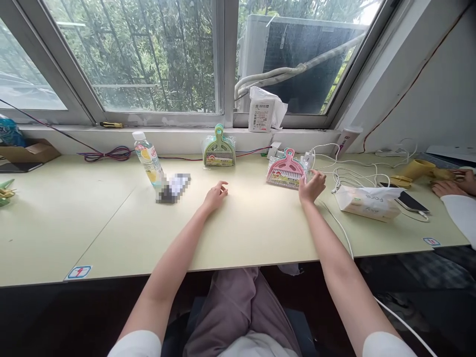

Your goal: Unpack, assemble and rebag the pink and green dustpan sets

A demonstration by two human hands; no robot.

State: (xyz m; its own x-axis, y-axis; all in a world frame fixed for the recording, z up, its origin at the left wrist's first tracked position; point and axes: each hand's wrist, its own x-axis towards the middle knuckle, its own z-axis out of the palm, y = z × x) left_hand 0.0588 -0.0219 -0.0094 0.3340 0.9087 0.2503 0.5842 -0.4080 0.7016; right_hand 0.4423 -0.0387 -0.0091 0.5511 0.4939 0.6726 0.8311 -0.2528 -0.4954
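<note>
A pink dustpan and brush set (285,171) in clear wrapping stands at the back of the table, tilted slightly. My right hand (312,187) is at its right edge, the thumb against the wrapper and the other fingers curled beside it; part of the grip is hidden. A green dustpan and brush set (219,151), wrapped too, stands upright near the wall to the left. My left hand (215,197) lies on the tabletop in front of it, fingers loosely bent and apart, holding nothing.
Left of my left hand stand a drink bottle (148,158) and a blurred dark item (173,188). On the right are a tissue pack (368,203), white cables (345,173), a phone (412,202), yellow tape rolls (416,168) and another person's hand (449,186). A tissue box (261,115) sits on the sill.
</note>
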